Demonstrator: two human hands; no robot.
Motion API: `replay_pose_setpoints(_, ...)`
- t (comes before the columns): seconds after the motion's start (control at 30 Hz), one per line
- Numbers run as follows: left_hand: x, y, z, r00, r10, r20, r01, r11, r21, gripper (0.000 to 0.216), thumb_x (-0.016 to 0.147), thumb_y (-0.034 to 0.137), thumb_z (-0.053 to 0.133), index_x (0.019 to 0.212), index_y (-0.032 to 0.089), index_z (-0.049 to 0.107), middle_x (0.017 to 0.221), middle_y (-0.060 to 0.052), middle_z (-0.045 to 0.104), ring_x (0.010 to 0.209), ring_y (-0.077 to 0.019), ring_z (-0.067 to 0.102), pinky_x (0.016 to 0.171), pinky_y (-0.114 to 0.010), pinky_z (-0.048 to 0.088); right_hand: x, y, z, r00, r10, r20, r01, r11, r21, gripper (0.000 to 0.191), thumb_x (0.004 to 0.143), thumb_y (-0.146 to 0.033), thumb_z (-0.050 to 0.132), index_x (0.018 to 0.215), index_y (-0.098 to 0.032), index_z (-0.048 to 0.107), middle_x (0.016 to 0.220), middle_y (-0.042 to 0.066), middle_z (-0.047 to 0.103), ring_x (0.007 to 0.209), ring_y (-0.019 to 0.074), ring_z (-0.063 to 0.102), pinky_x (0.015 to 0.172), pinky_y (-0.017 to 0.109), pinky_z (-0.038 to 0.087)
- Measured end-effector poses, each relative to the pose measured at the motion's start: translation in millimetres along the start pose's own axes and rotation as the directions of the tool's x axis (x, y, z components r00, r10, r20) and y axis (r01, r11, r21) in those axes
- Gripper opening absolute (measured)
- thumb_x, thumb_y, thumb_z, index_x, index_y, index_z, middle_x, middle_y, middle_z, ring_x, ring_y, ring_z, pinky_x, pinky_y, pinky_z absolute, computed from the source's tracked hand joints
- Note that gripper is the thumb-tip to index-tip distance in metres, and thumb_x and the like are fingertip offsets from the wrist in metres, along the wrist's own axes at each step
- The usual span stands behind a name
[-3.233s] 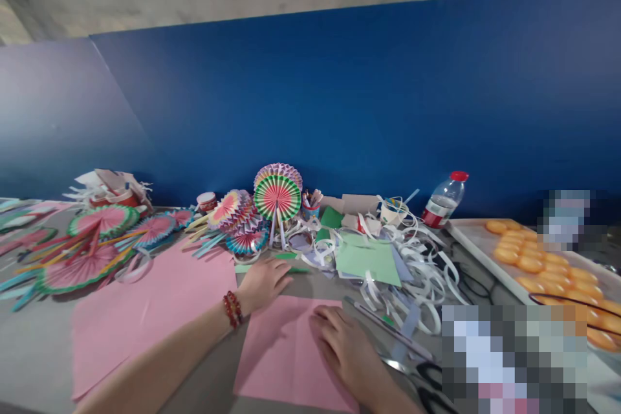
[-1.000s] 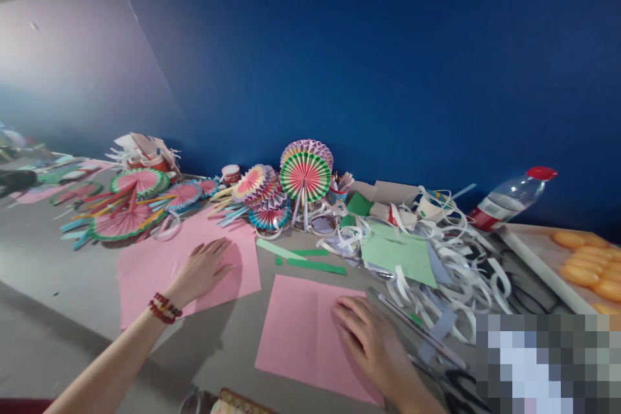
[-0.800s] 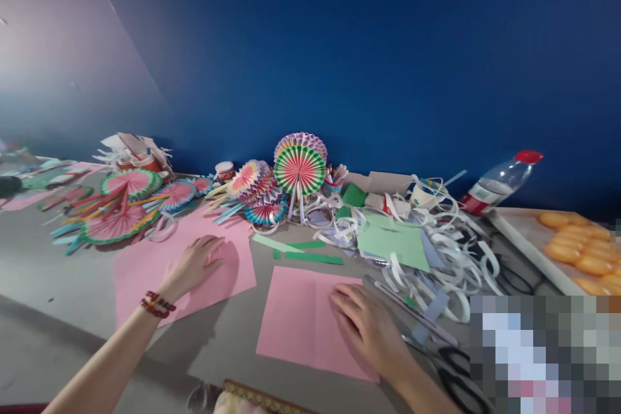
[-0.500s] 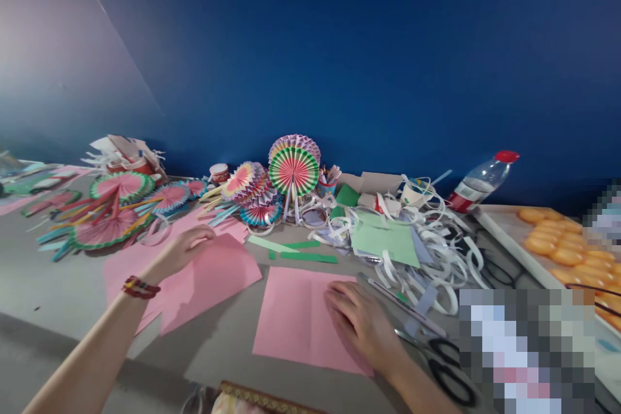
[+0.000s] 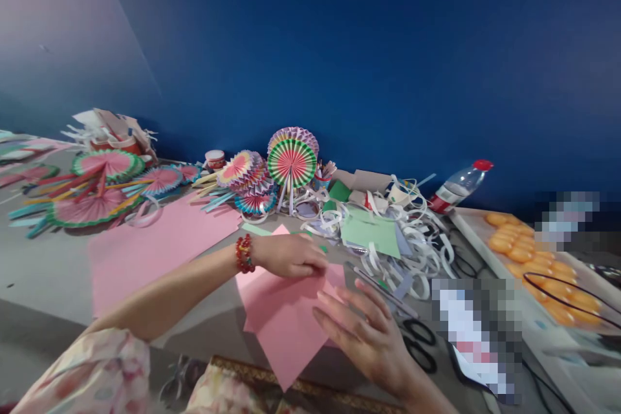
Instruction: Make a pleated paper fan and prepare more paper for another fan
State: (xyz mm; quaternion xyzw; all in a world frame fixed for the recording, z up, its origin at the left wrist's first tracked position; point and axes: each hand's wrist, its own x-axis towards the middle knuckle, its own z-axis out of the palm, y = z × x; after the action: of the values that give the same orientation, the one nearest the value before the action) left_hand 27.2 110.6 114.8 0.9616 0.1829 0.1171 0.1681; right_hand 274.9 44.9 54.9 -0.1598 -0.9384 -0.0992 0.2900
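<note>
My left hand (image 5: 290, 256) reaches across to the middle, its fingers closed on the edge of a pink sheet of paper (image 5: 286, 336). This sheet is turned cornerwise over another pink sheet (image 5: 338, 273) on the table. My right hand (image 5: 373, 339) is at the held sheet's right side, fingers spread and fingertips over the paper; whether they touch it I cannot tell. More pink paper (image 5: 155, 252) lies to the left. Black-handled scissors (image 5: 421, 346) rest right of my right hand, partly hidden by it.
Pleated paper fans (image 5: 104, 184) lie at the left, and a round one (image 5: 292, 163) stands at the back. Curled white strips (image 5: 420, 252) and a light green sheet (image 5: 371, 233) are piled right of centre. A red-capped bottle (image 5: 458, 187) leans beside a tray (image 5: 463, 217) of orange items.
My left hand has moved right from the left-hand pile, bringing a pink sheet over the one in front. My right hand has lifted off the lower sheet and spread its fingers. The view has shifted.
</note>
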Motion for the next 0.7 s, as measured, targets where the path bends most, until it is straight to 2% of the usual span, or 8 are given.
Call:
replay_pose_setpoints(0.07,13,-2,4,0.999,0.030,-0.014,-0.030,0.999,0.019,0.022,0.096,0.024,0.045,0.086,0.023,0.064,0.091,-0.005,0.069,0.091,-0.0201,0.063,0.098,-0.034,0.044,-3,-6,-7,0.999,0.011,0.037,-0.013,0.999,0.035,0.036,0.098,-0.013,0.046,0.126,-0.028,0.062,0.113,0.000,0.074,0.111,0.0154,0.064,0.116,0.040,0.034)
replay_pose_setpoints(0.17,7,12,6,0.988,-0.018,-0.151,0.028,0.997,0.065,0.022,0.098,0.027,0.044,0.106,0.022,0.064,0.114,-0.008,0.066,0.112,-0.0234,0.058,0.108,-0.041,0.037,-12,-18,-10,0.997,0.078,-0.002,-0.078,0.994,0.083,0.030,0.099,-0.012,0.044,0.116,-0.022,0.066,0.104,0.001,0.076,0.099,0.0155,0.066,0.112,0.038,0.037)
replay_pose_setpoints(0.23,-11,31,11,0.961,-0.115,-0.251,0.129,0.991,0.040,0.026,0.100,0.027,0.040,0.115,0.022,0.060,0.121,-0.009,0.064,0.118,-0.0235,0.055,0.111,-0.042,0.035,-19,-27,-9,0.992,0.126,-0.017,-0.124,0.987,0.098,0.025,0.096,-0.012,0.048,0.108,-0.022,0.068,0.095,0.000,0.077,0.090,0.0149,0.067,0.108,0.035,0.041)
replay_pose_setpoints(0.3,-36,53,25,0.928,-0.234,-0.289,0.227,0.972,-0.058,0.026,0.100,0.032,0.040,0.115,0.023,0.059,0.115,-0.009,0.066,0.111,-0.0226,0.058,0.106,-0.041,0.040,-23,-36,-6,0.986,0.166,-0.004,-0.165,0.979,0.123,0.022,0.092,-0.011,0.052,0.101,-0.022,0.068,0.086,-0.001,0.075,0.082,0.0151,0.066,0.102,0.034,0.046)
replay_pose_setpoints(0.43,-80,90,67,0.932,-0.298,-0.207,0.283,0.954,-0.098,0.051,0.081,0.060,0.064,0.113,0.021,0.059,0.113,-0.013,0.064,0.101,-0.0283,0.059,0.089,-0.043,0.049,-23,-46,0,0.979,0.204,0.022,-0.204,0.958,0.199,0.023,0.089,-0.008,0.052,0.098,-0.023,0.066,0.078,0.000,0.073,0.074,0.0162,0.064,0.095,0.037,0.052)
replay_pose_setpoints(0.57,-99,103,96,0.876,-0.444,-0.185,0.433,0.896,-0.100,0.018,0.089,0.030,0.057,0.105,0.023,0.062,0.104,-0.010,0.067,0.091,-0.0237,0.061,0.083,-0.039,0.050,-15,-50,0,0.967,0.214,0.139,-0.250,0.901,0.354,0.024,0.089,-0.009,0.048,0.099,-0.021,0.066,0.077,0.003,0.070,0.078,0.0188,0.062,0.086,0.037,0.055)
replay_pose_setpoints(0.63,-102,102,100,0.864,-0.455,-0.214,0.429,0.889,-0.159,0.023,0.089,0.017,0.049,0.106,0.025,0.063,0.100,-0.009,0.069,0.088,-0.0218,0.063,0.086,-0.038,0.050,-11,-49,-4,0.959,0.221,0.180,-0.281,0.837,0.470,0.024,0.089,-0.010,0.049,0.104,-0.021,0.065,0.082,0.004,0.071,0.081,0.0189,0.062,0.079,0.032,0.056)
replay_pose_setpoints(0.7,-103,98,102,0.867,-0.444,-0.226,0.388,0.886,-0.252,0.025,0.090,0.015,0.047,0.108,0.025,0.062,0.101,-0.009,0.070,0.093,-0.0216,0.064,0.090,-0.038,0.050,-8,-44,-8,0.945,0.245,0.215,-0.325,0.757,0.567,0.026,0.091,-0.010,0.050,0.109,-0.022,0.064,0.089,0.004,0.073,0.087,0.0174,0.064,0.080,0.028,0.055)
